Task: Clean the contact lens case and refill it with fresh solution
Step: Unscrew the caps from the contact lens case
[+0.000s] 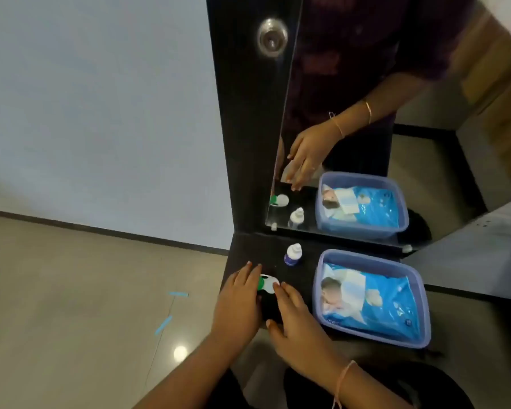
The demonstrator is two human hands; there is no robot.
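The left hand (239,301) and right hand (297,324) touch, with straight fingers, a small white-and-green plastic lens case (268,283) between them, a small white-capped bottle (293,255) standing just beyond, a lavender plastic tub (363,257) beside the right hand.

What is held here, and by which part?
Nothing is plainly gripped or lifted. The lens case lies on the shelf; the left hand touches its green-capped end, the right hand its white end.

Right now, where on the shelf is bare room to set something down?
Bare: back left corner, between solution bottle, mirror and shelf edge; narrow strip between bottle and blue container. Crowded: front, left hand and right hand at lens case.
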